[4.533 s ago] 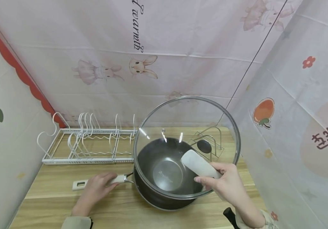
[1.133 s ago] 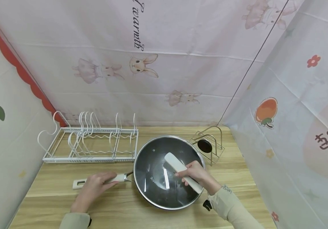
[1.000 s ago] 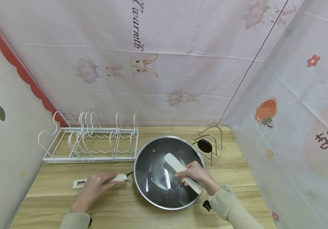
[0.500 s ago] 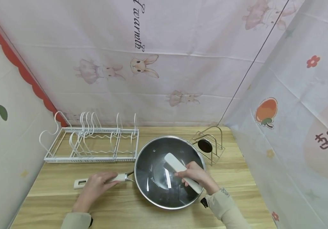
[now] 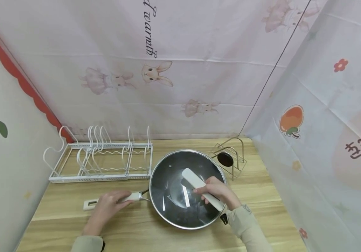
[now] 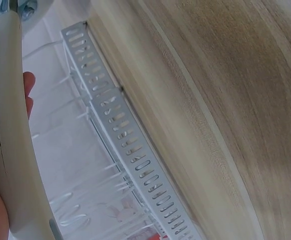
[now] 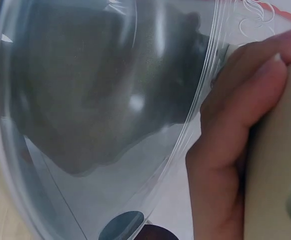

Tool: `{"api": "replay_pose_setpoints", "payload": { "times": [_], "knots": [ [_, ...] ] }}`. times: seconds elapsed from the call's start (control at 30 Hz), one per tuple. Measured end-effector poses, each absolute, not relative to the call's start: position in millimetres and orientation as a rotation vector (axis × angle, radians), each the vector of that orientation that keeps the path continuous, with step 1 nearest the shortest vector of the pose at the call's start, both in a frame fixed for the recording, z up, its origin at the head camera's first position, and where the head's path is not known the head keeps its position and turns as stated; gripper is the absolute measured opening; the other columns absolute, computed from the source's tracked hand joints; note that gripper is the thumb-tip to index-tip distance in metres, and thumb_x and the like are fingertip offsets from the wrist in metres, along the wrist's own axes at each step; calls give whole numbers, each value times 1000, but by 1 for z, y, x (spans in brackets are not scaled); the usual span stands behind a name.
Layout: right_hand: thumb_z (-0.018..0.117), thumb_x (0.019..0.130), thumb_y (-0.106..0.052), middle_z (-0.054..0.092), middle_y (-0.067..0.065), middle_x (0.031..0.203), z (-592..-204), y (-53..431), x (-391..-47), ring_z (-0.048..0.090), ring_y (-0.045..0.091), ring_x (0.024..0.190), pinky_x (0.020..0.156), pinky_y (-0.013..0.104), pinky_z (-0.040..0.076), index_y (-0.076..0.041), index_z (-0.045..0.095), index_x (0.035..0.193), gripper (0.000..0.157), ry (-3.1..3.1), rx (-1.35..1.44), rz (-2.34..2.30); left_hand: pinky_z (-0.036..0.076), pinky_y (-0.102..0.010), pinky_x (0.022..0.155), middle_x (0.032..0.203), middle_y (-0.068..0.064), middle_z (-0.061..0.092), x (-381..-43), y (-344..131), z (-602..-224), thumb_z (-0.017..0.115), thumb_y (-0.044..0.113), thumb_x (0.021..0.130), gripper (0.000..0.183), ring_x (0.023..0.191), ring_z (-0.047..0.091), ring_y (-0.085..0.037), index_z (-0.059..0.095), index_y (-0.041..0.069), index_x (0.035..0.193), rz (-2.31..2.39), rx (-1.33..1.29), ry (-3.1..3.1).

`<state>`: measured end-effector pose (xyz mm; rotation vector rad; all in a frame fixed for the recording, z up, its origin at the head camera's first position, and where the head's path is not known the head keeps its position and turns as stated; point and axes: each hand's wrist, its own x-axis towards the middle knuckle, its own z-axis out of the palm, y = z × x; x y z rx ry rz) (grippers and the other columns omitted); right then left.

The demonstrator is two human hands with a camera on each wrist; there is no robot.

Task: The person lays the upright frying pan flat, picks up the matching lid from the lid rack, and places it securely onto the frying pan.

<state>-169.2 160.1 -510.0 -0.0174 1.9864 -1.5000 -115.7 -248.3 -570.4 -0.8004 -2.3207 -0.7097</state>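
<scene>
A dark pan with a cream handle stands on the wooden table, the handle pointing left. My left hand grips that handle, and the left wrist view shows fingers and thumb around the cream grip. A round glass lid with a metal rim covers the pan. Across the lid runs a long cream handle, which my right hand grips near its middle. In the right wrist view the curled fingers lie against this handle. The palm sides of both hands are hidden in the head view.
A white wire dish rack stands at the back left, close to the pan. Behind the pan on the right is a small metal wire rack with a dark oval disc. Printed cloth walls enclose the table.
The lid, tilted above the pan in the oldest frame, has come down onto it with my right hand. My left hand has stayed on the pan handle. Over the last second little moved.
</scene>
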Motion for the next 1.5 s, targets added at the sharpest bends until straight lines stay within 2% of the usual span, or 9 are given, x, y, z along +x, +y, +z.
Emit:
{"api": "replay_pose_setpoints", "payload": {
  "times": [0.13,0.2,0.6,0.83,1.0,1.17,1.33,1.43,1.5],
  "knots": [
    [78,83,-15,60,6,58,-509,162,-172,53,10,42,40,20,48,0,63,80,21,1989,-22,-1480,61,-32,62,85,-9,75,-116,-245,-571,87,25,64,32,70,72,-22,77,5,86,-700,-777,-2323],
    [77,84,-15,59,5,57,-508,163,-173,53,10,42,40,20,48,-1,63,79,20,1986,-17,-1473,61,-32,61,84,-9,75,-117,-244,-571,88,17,57,33,70,72,-21,77,5,86,-695,-769,-2325],
    [79,82,-16,60,8,58,-507,158,-165,53,11,42,39,20,48,2,62,81,24,2056,-37,-1463,61,-33,63,85,-6,75,-113,-248,-570,91,17,54,35,71,72,-20,77,8,86,-684,-738,-2378],
    [78,83,-16,60,8,58,-504,161,-167,53,12,42,39,20,47,7,64,85,27,2027,-78,-1460,62,-29,63,85,-6,75,-115,-250,-573,93,16,53,37,70,72,-20,78,8,86,-722,-767,-2368],
    [80,82,-22,62,7,58,-508,163,-167,56,12,42,40,23,50,3,64,81,29,2150,-121,-1409,61,-29,63,84,-5,75,-116,-249,-572,93,16,53,37,70,72,-19,78,8,87,-713,-774,-2358],
    [84,75,-37,60,-1,61,-506,170,-163,57,11,51,45,26,52,-8,62,71,36,2562,-257,-1185,62,-32,63,84,-6,75,-114,-247,-568,91,17,57,35,71,72,-20,77,7,87,-696,-749,-2380],
    [80,81,-30,65,-3,73,-489,178,-151,60,10,66,60,27,54,-10,67,81,25,2716,-248,-1143,61,-32,58,82,-7,75,-112,-242,-557,86,10,65,22,67,72,-20,77,7,85,-615,-720,-2368],
    [79,85,-24,69,0,81,-475,186,-143,65,12,73,67,30,58,-7,68,91,21,2787,-245,-1190,58,-27,50,78,-8,74,-112,-239,-544,76,14,81,9,60,70,-19,77,6,85,-560,-689,-2327],
    [78,86,-19,71,4,86,-466,193,-138,68,15,77,70,33,60,-5,67,99,23,2859,-297,-1254,51,-19,41,73,-8,73,-112,-237,-533,65,23,93,23,50,65,-14,76,5,85,-528,-658,-2297]
  ]
}}
